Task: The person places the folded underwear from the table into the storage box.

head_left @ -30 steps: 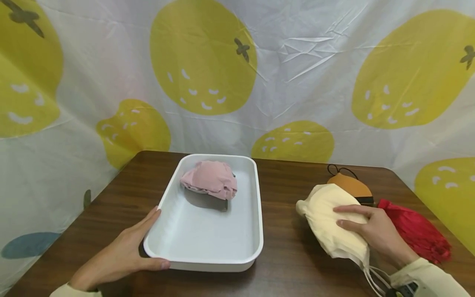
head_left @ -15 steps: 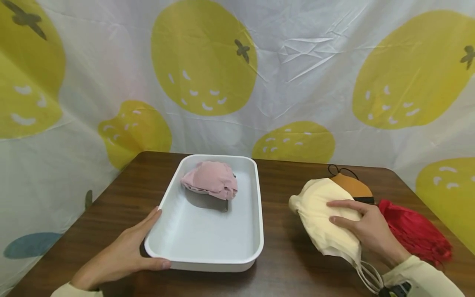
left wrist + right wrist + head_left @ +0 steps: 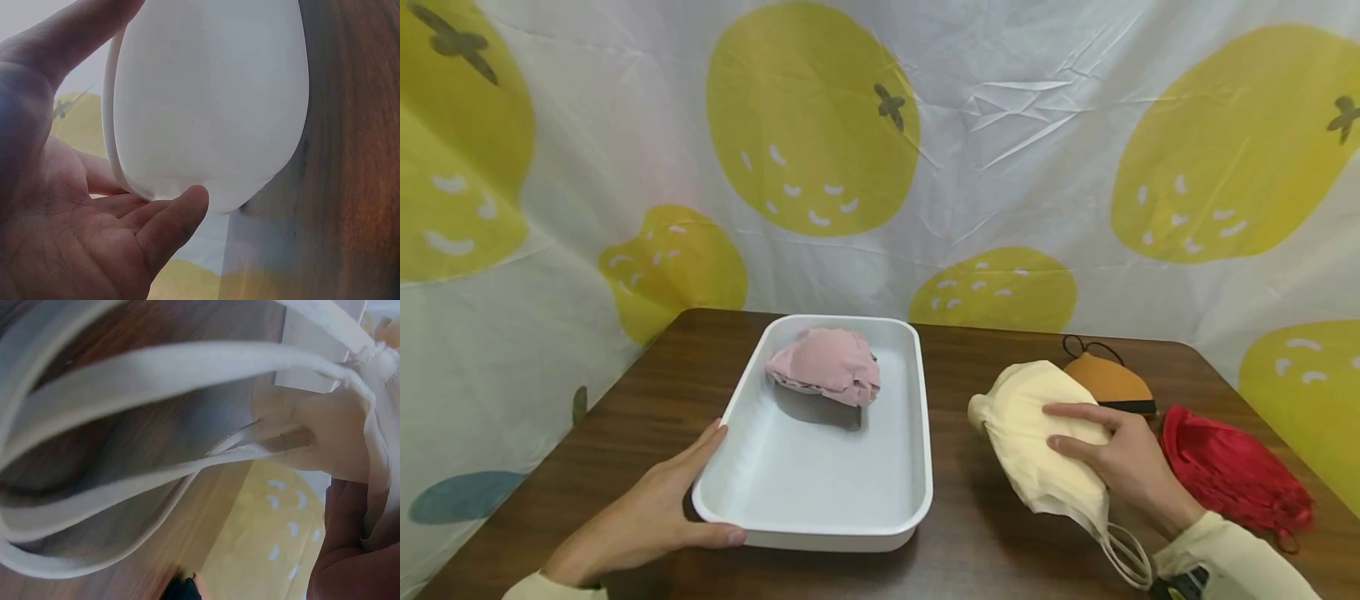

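My left hand (image 3: 643, 504) holds the near left corner of a white rectangular tray (image 3: 820, 500), thumb at the front wall and fingers along the left side. In the left wrist view its fingers bend around the pale tray wall (image 3: 212, 94). A crumpled pink cloth bundle (image 3: 831, 367) lies toward the far end inside the tray. Right of the tray, my right hand (image 3: 1131, 458) grips a puffy cream cloth bundle (image 3: 1030, 433), with a knob at its left end. Looped cream straps (image 3: 187, 369) hang from the bundle and fill much of the right wrist view.
Behind the right hand lies an orange cloth piece (image 3: 1105, 379) with a black band and thin black loops. A gathered red cloth bundle (image 3: 1232, 467) rests at the table's right side. A lemon-print curtain (image 3: 850, 275) hangs behind the brown wooden table (image 3: 955, 358).
My right hand has moved left toward the tray with the cream cloth bundle, showing more of the orange piece and the red bundle. My left hand and the tray have stayed put.
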Action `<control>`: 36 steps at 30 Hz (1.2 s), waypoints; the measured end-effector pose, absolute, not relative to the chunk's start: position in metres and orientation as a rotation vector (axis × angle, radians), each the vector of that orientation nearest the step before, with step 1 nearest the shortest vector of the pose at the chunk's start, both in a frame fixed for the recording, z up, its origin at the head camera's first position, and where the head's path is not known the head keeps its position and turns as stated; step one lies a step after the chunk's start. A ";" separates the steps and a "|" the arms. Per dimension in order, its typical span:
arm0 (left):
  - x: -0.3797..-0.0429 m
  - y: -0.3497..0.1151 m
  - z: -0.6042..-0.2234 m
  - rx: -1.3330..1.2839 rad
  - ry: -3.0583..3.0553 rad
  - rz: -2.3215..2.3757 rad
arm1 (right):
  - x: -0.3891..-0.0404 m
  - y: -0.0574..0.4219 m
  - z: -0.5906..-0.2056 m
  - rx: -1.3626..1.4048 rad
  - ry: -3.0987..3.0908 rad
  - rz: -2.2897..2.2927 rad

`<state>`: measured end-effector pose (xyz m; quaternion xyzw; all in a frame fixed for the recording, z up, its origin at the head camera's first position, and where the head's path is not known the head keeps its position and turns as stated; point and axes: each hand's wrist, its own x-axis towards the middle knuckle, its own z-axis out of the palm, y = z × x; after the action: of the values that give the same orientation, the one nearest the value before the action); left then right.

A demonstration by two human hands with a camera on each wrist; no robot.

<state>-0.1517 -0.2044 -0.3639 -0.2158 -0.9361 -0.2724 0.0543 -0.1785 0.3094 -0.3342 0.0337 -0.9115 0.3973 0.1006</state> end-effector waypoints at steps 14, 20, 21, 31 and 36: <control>-0.154 -0.204 -0.365 -0.666 -2.845 -0.847 | -0.187 0.285 -0.330 0.121 -2.645 1.359; -0.154 -0.205 -0.366 -0.676 -2.853 -0.843 | -0.191 0.277 -0.325 0.166 -2.611 1.409; -0.154 -0.205 -0.366 -0.673 -2.853 -0.838 | -0.191 0.276 -0.324 0.172 -2.609 1.410; -0.152 -0.207 -0.366 -0.680 -2.837 -0.818 | -0.195 0.266 -0.322 0.249 -2.629 1.364; -0.152 -0.206 -0.365 -0.672 -2.846 -0.854 | -0.197 0.264 -0.323 0.296 -2.672 1.308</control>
<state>-0.1523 -0.2060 -0.3650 -0.2203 -0.9332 -0.2799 0.0475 -0.1965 0.2643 -0.3233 0.0986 -0.8911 0.4364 0.0758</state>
